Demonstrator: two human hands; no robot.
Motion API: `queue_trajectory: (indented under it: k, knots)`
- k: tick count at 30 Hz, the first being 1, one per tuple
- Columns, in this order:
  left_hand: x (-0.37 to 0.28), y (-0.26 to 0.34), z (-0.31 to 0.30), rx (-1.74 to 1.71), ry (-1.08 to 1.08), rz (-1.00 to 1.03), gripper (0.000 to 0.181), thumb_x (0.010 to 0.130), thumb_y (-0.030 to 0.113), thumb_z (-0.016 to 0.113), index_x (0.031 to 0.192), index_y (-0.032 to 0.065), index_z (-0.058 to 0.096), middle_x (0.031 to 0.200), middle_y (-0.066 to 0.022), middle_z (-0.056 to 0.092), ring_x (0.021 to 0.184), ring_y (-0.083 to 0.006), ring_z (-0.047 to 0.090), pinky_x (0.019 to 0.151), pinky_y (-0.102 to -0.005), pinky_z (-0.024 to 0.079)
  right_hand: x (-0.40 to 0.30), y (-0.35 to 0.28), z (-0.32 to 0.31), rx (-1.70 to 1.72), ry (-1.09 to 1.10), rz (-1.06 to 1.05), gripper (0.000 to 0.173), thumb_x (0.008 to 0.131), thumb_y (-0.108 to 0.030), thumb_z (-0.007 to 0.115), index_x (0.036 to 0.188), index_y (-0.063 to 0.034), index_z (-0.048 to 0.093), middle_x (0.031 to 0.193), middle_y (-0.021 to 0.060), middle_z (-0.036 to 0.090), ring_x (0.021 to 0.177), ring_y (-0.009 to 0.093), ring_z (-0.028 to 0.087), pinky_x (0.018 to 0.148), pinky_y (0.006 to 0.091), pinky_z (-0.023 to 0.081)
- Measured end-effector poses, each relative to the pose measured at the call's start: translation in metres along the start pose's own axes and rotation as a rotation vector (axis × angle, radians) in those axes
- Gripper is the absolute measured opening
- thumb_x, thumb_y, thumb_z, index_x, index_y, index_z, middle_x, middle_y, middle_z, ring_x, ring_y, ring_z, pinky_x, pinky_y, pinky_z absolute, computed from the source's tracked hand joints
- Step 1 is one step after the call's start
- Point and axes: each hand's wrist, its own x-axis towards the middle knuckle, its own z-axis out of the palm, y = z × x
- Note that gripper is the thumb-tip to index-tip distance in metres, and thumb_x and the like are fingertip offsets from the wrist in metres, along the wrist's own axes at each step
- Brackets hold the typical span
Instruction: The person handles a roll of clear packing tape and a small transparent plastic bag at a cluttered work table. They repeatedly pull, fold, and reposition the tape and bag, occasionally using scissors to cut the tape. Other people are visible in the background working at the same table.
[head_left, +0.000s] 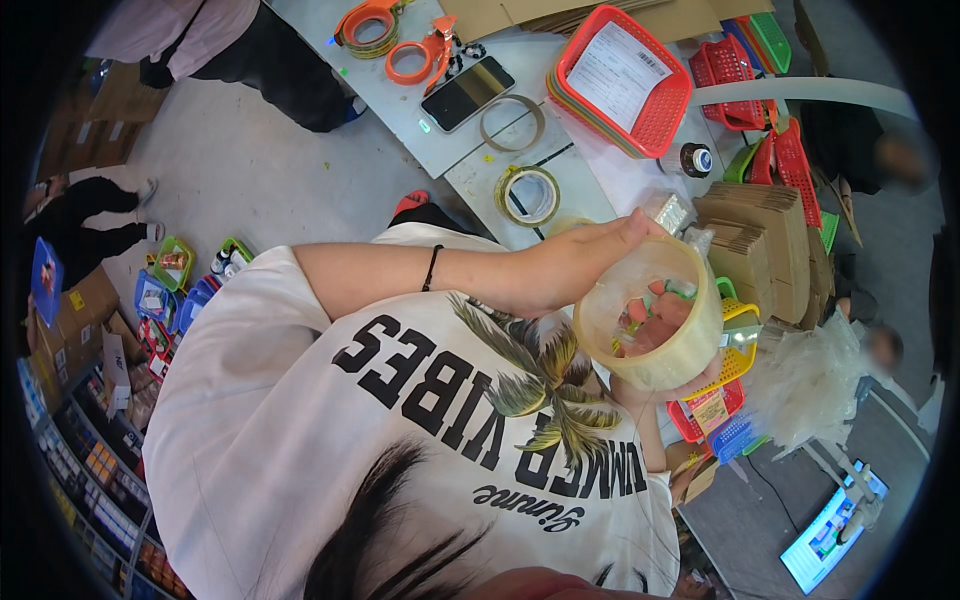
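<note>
A wide roll of clear yellowish packing tape (649, 367) is held up before my chest. My left hand (600, 259), with a thin black band on the wrist, grips the near side of its rim, thumb along the top. Below and behind the roll, my right hand (694, 384) supports its lower edge and is mostly hidden. Fingers show through the roll's hollow middle; which hand they belong to is hard to tell. A small clear-wrapped block (670, 211) lies just beyond my left thumb.
On the table (457, 154) lie tape rolls (527, 196), orange tape dispensers (415, 64), a phone (468, 94), stacked plastic baskets (660, 112) and a brown bottle (686, 160). Folded cartons (769, 247) and clear plastic bags (802, 382) stand to the right. Other people are nearby.
</note>
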Motion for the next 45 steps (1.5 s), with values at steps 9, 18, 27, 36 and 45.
queue_trajectory:
  k: [9, 18, 27, 36, 45]
  knots:
    - [-0.001, -0.008, -0.005, 0.053, -0.013, 0.037, 0.053, 0.103, 0.049, 0.025, 0.130, 0.0078, 0.046, 0.115, -0.0060, 0.057, 0.103, -0.0105, 0.054, 0.092, -0.0278, 0.046, -0.011, -0.005, -0.001, -0.019, 0.011, 0.017, 0.054, 0.065, -0.015, 0.085, 0.111, -0.0024, 0.059, 0.108, 0.0161, 0.060, 0.098, 0.028, 0.060, 0.077, 0.0402, 0.055]
    - [-0.002, -0.005, -0.003, 0.150, -0.037, 0.082, 0.052, 0.104, 0.046, 0.022, 0.129, 0.0073, 0.045, 0.118, -0.0069, 0.055, 0.110, -0.0122, 0.052, 0.097, -0.0288, 0.043, -0.011, -0.004, 0.000, -0.004, 0.055, 0.045, 0.055, 0.066, -0.020, 0.085, 0.112, -0.0004, 0.061, 0.109, 0.0174, 0.061, 0.097, 0.029, 0.062, 0.079, 0.0411, 0.055]
    - [-0.001, -0.001, -0.004, 0.312, -0.087, 0.167, 0.059, 0.101, 0.053, 0.021, 0.126, 0.0053, 0.046, 0.120, -0.0072, 0.052, 0.114, -0.0143, 0.049, 0.101, -0.0313, 0.039, -0.016, -0.005, -0.001, 0.029, 0.056, 0.155, 0.050, 0.080, -0.035, 0.061, 0.118, -0.0028, 0.057, 0.114, 0.0149, 0.060, 0.105, 0.030, 0.058, 0.088, 0.0433, 0.049]
    - [0.000, 0.003, -0.005, 0.323, -0.116, 0.145, 0.061, 0.100, 0.055, 0.019, 0.127, 0.0059, 0.045, 0.121, -0.0073, 0.052, 0.116, -0.0146, 0.048, 0.102, -0.0317, 0.038, -0.020, 0.001, -0.021, -0.296, -0.158, 0.042, 0.051, 0.081, -0.037, 0.056, 0.122, -0.0058, 0.056, 0.120, 0.0128, 0.057, 0.108, 0.028, 0.055, 0.088, 0.0398, 0.048]
    - [-0.003, 0.009, -0.003, 0.191, -0.173, 0.042, 0.068, 0.097, 0.061, 0.018, 0.133, 0.0065, 0.039, 0.121, -0.0094, 0.052, 0.112, -0.0155, 0.054, 0.098, -0.0325, 0.043, -0.017, -0.004, -0.007, 0.015, -0.038, 0.204, 0.054, 0.076, -0.028, 0.066, 0.123, -0.0049, 0.054, 0.119, 0.0126, 0.058, 0.106, 0.027, 0.057, 0.087, 0.0402, 0.050]
